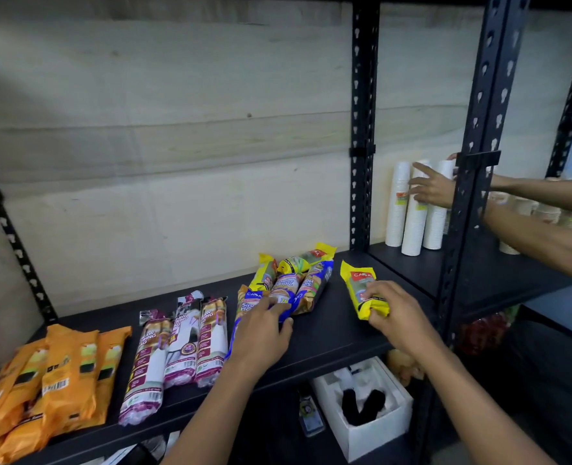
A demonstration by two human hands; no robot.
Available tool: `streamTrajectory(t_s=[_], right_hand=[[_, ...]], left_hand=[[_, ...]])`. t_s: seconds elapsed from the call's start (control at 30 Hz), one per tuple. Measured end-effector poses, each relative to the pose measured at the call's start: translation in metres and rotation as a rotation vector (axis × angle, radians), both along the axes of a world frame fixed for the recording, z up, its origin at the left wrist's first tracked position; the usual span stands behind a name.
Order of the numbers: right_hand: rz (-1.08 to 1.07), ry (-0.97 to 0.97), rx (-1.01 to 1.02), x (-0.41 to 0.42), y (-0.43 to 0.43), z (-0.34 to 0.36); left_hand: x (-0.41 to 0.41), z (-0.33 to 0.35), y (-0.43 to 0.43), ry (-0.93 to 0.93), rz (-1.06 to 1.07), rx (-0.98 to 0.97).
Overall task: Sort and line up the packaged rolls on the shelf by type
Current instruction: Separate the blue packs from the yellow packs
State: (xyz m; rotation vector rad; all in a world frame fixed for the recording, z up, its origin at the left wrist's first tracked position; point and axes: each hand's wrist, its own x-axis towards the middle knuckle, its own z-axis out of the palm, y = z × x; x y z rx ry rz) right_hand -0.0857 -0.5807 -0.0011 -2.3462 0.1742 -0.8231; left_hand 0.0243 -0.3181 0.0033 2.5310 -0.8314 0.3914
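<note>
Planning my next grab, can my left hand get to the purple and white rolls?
Probably yes: the left hand rests on a blue roll, right beside the purple and white rolls, nothing between.

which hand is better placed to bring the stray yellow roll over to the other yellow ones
Right: the right hand already grips the lone yellow roll; the left hand rests on the blue rolls.

A black metal shelving unit (338, 333) with perforated uprights (363, 129) stands against a pale, plank-lined wall (177, 146). White paper cup stacks (415, 209) sit in the adjoining bay, a white foam box (371, 427) below; light falls dimly from above.
</note>
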Motion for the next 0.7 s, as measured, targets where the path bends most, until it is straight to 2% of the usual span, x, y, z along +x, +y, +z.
streamTrajectory(t_s=[0.23,0.43,0.53,0.63,0.7], right_hand=[[0.016,0.099,0.013,-0.002,-0.038,-0.015],[0.019,0.083,0.004,0.003,-0.041,-0.026],[0.017,0.144,-0.013,0.000,-0.038,-0.021],[-0.087,0.211,-0.066,-0.005,-0.030,-0.004],[-0.167,0.144,-0.103,-0.001,-0.018,0.008]], left_hand=[[-0.001,-0.003,0.002,-0.024,0.026,-0.002],[0.004,-0.006,0.008,-0.058,0.060,0.031],[0.003,-0.006,0.010,-0.058,0.052,0.020],[0.003,-0.004,0.013,-0.050,0.063,-0.019],[0.006,0.000,0.021,-0.046,0.099,-0.091]])
